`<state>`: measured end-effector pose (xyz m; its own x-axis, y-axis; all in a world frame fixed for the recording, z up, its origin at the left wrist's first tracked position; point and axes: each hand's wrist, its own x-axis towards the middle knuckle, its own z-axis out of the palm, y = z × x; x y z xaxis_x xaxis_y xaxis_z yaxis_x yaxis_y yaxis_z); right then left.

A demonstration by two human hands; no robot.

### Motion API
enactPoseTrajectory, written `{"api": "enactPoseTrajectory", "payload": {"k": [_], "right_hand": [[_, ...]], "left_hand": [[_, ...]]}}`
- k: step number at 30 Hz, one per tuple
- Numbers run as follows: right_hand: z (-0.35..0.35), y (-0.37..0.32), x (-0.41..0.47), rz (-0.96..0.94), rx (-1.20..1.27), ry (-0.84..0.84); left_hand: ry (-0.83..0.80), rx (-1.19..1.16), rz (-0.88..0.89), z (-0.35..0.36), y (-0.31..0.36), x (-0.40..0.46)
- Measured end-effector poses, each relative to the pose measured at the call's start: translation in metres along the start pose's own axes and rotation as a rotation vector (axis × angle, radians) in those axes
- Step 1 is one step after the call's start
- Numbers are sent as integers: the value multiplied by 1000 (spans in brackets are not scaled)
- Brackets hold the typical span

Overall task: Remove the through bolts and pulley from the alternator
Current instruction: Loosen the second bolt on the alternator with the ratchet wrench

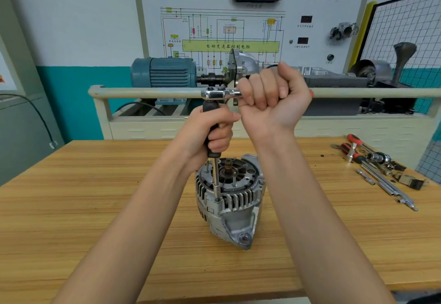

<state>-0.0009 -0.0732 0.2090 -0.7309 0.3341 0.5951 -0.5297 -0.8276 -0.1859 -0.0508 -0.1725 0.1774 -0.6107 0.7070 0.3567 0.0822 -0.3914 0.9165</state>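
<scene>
Head view: an alternator stands at centre frame on a wooden bench. The left hand grips a black driver handle upright over it; the right hand is clenched around a ratchet on top. Loose tools lie at right.

Wooden workbench, alternator standing mid-top, loose tools — sockets, extensions, red-handled drivers — scattered far right

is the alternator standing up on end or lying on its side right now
Standing on end. The alternator rests on the wooden table with its shaft end pointing up, and the extension bar comes straight down onto a bolt at its rim.
</scene>
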Motion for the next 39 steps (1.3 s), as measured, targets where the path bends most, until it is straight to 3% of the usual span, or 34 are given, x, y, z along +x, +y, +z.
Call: {"api": "enactPoseTrajectory", "payload": {"k": [4, 7, 10, 13, 16, 18, 21, 24, 28, 32, 34, 36, 39], "right_hand": [[5, 13, -15, -225, -263, -142], [8, 31, -26, -506, -577, -188], [11, 43, -34, -646, -736, -238], [11, 36, -30, -551, -634, -216], [10, 16, -16, -278, -385, -202], [6, 4, -8, -85, -181, -106], [-1, -4, -2, 49, 61, 2], [-1, -3, -4, -5, 34, -2], [4, 12, -16, -217, -260, -143], [8, 35, -27, -571, -634, -204], [10, 41, -31, -656, -738, -234], [10, 38, -28, -603, -695, -208], [8, 22, -17, -359, -452, -195]], "left_hand": [[267, 100, 65, 10, -4, 4], [483, 212, 168, 19, -8, 5], [559, 336, 236, 23, -10, 6], [534, 240, 176, 19, -9, 4], [357, 122, 143, 11, -7, 1], [215, 80, 119, 7, -5, -2], [47, 83, 68, 4, -3, -3], [38, 56, 6, 5, -2, -1], [240, 109, 41, 9, -5, 3], [525, 311, 209, 22, -10, 7], [574, 462, 316, 27, -12, 8], [566, 320, 245, 24, -12, 6], [414, 132, 140, 13, -10, 3]]}}
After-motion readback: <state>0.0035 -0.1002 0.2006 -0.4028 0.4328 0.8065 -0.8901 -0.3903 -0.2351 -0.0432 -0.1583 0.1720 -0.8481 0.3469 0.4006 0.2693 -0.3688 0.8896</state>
